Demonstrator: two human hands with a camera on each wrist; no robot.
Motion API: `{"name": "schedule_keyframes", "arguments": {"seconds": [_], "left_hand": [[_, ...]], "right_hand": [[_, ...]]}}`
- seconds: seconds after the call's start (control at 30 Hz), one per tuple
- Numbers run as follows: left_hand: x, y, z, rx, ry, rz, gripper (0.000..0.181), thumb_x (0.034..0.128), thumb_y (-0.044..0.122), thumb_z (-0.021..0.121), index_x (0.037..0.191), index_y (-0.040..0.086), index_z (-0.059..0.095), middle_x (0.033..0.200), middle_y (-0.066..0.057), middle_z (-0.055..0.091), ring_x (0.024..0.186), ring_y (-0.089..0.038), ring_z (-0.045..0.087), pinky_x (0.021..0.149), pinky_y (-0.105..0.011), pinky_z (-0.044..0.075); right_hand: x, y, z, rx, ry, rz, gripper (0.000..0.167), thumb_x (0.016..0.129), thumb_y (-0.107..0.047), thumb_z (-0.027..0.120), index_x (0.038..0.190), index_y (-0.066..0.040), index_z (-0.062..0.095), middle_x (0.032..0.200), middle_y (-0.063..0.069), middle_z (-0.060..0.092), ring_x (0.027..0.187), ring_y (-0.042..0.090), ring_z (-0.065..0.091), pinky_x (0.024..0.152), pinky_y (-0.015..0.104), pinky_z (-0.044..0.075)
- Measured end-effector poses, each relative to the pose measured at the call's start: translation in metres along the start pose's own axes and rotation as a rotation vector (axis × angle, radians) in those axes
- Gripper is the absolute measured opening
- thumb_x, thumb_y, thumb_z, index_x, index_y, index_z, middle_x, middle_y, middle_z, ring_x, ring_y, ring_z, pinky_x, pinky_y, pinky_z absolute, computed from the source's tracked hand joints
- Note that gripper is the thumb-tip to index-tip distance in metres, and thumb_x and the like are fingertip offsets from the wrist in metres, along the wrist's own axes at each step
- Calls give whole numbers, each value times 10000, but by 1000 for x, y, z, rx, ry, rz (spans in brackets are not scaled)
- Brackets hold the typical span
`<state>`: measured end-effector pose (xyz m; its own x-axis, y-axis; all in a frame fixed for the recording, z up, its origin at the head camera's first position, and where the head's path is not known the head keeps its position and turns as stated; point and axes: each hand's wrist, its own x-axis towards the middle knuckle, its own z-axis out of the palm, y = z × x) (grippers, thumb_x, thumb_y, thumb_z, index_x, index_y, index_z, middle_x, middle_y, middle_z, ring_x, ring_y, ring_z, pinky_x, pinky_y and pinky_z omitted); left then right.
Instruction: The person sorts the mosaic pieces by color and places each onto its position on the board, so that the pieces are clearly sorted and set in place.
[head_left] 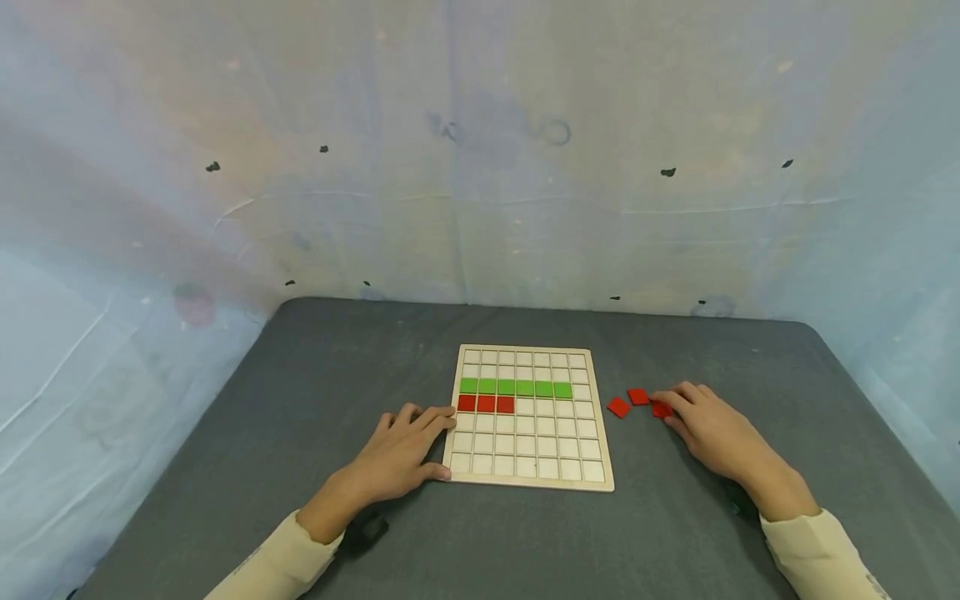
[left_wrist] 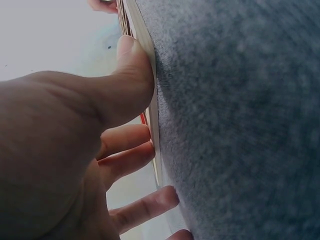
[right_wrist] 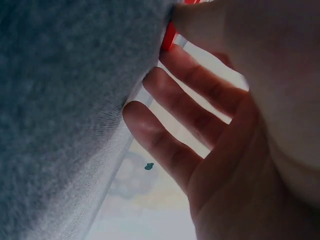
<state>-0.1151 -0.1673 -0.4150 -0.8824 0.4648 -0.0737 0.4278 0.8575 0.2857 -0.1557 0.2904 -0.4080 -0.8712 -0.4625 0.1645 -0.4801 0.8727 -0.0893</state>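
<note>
My right hand (head_left: pixel 716 429) pinches a small red square tile (head_left: pixel 662 410) at the table surface, right of the board. The right wrist view shows that red tile (right_wrist: pixel 169 36) between thumb and index finger, the other fingertips spread on the cloth. Against the left edge of a pale wooden grid board (head_left: pixel 547 447) rests my left hand (head_left: pixel 401 454), its thumb by the near left corner and its fingers higher up. A row of several green tiles (head_left: pixel 506 387) lies in the board. Just below it, three red tiles (head_left: pixel 486 403) fill cells from the left.
Two loose red tiles, one nearer the board (head_left: pixel 618 407) and one farther back (head_left: pixel 637 397), lie between the board and my right hand. A dark grey cloth (head_left: pixel 360 350) covers the table. Pale patterned sheeting (head_left: pixel 495 208) hangs behind and at both sides.
</note>
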Motion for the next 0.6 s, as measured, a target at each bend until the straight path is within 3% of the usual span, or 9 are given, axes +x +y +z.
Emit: {"name": "schedule_keyframes", "arguments": {"seconds": [0.27, 0.6], "left_hand": [[0, 3, -4, -2, 15, 11, 691, 848, 479, 718, 1443, 200, 505, 1566, 36, 399, 1297, -305, 430, 987, -568, 366], [-1, 3, -4, -1, -1, 4, 697, 846, 483, 719, 1447, 202, 505, 1567, 35, 398, 1299, -313, 431, 984, -568, 368]], "right_hand": [[1, 0, -2, -2, -3, 9, 354, 930, -141, 697, 1277, -83, 649, 1139, 113, 630, 1040, 319, 596, 833, 501, 537], [3, 3, -8, -2, -41, -48, 365, 903, -133, 730, 1261, -117, 660, 1087, 65, 635, 949, 247, 606, 788, 443, 543]]}}
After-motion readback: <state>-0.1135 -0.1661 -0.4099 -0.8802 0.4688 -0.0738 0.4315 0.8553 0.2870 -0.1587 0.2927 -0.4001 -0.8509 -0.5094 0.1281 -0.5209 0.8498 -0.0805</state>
